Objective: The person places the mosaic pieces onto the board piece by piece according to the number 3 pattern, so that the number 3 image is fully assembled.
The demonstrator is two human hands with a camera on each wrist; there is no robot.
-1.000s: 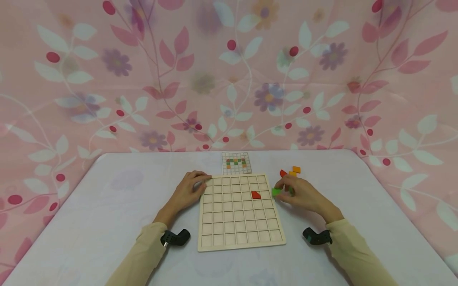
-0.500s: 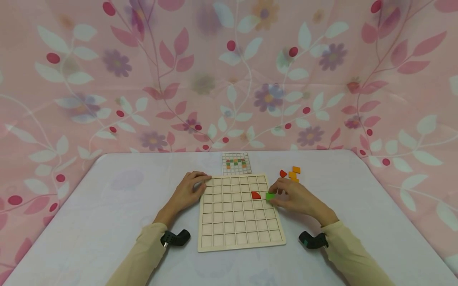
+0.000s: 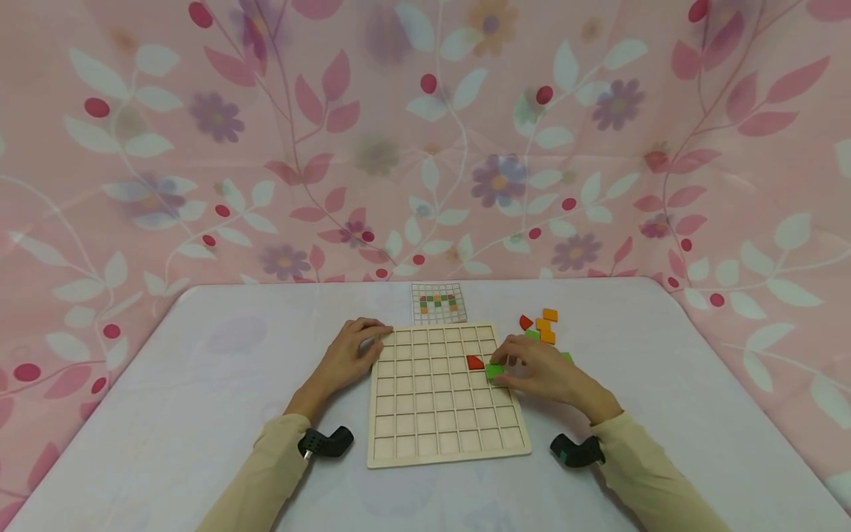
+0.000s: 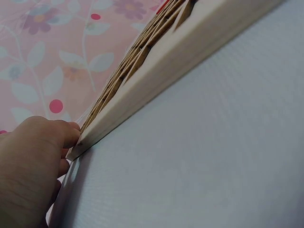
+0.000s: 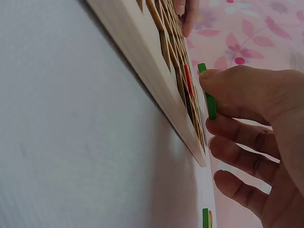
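My right hand (image 3: 541,369) pinches a green square tile (image 3: 494,372) between thumb and fingertips, over the right side of a wooden grid board (image 3: 425,425). Seen from the right wrist, the tile (image 5: 210,103) is edge-on beside the thumb, and the other fingers are loosely bent. A red tile with one rounded corner (image 3: 475,362) lies in a cell just left of the green one. At the board's upper left corner, my left hand (image 3: 349,353) rests with relaxed fingers touching the edge. The left wrist view shows its fingertips right at that corner.
Behind the board lies a pattern card (image 3: 439,304) printed with coloured squares. Loose tiles sit to the right: a red one (image 3: 526,322), several orange ones (image 3: 550,315) and green ones (image 3: 532,335), one partly hidden by my right hand. A pink floral cloth (image 3: 425,148) hangs behind the table.
My right hand has carried the green tile left and slightly nearer, from beside the board to over its right columns. More loose tiles are uncovered. My left hand has stayed put.
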